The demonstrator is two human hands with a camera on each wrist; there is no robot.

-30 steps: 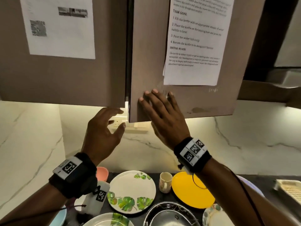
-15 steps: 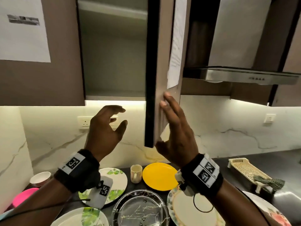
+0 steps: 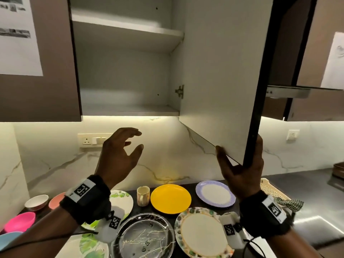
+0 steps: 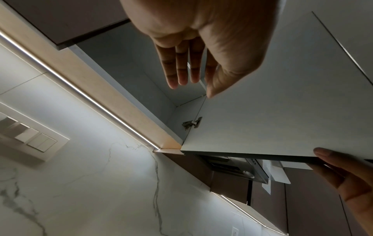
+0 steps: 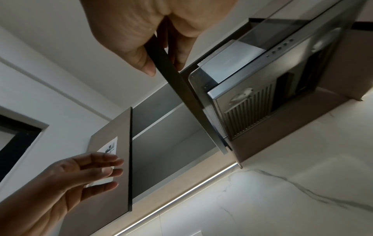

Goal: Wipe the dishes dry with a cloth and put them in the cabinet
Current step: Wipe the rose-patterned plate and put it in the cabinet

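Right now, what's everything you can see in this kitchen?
cabinet: one, grey inside, open above the counter
cabinet door: one, brown, grey inner face, open to the right
plates: six, yellow, purple-rimmed, two leafy, glass, floral-rimmed, on the counter
bowls: four, white, coral, pink, blue, counter's left end
cup: one, cream, left of the yellow one
rack: one, cream, counter's right
cloth: one, checked, beside the rack
range hood: one, steel, beyond the door
sockets: two, white, marble wall
papers: two, white, on cabinet fronts
left hand: open, empty, raised below the cabinet
right hand: fingers grip the door's lower corner
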